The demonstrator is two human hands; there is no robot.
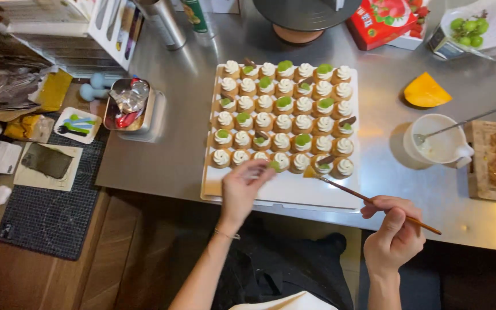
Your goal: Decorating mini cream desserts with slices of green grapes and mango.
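Carefully, the left hand [240, 189] pinches a green grape piece [274, 165] over the tray's [294, 192] front-row tartlets [282, 159]; the right hand [394, 229], fingers closed around a brush [368, 199], should steady its tip beside that tartlet, probably.

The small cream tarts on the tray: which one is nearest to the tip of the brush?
The tart in the front row, second from the right end. The brush in the right hand ends just beside it, and it carries a dark piece, unlike its plain white right neighbour.
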